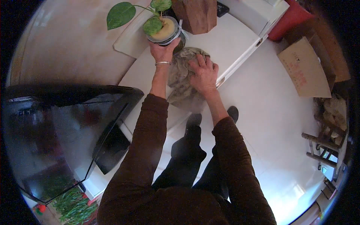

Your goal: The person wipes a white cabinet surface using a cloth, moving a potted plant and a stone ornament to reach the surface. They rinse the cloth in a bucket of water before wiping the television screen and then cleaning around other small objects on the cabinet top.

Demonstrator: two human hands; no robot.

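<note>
My left hand (162, 50) is wrapped round the near side of a glass jar (180, 42) that holds a plant with broad green leaves (121, 15). A pale yellow disc (165, 30) fills the jar's mouth round the stem. Beside the jar, my right hand (203, 75) presses a crumpled grey-green cloth (183, 77) onto the white cabinet top (232, 41). The right fingers are bent over the cloth, and its lower end hangs toward the cabinet's front edge.
A television (67, 131) with a dark screen stands at the left. Behind the jar is a brown wooden block-like object (195, 15). On the right, an open cardboard box (303, 69) and a wooden stool (322, 148) are on the white floor. Green plants (75, 206) show at lower left.
</note>
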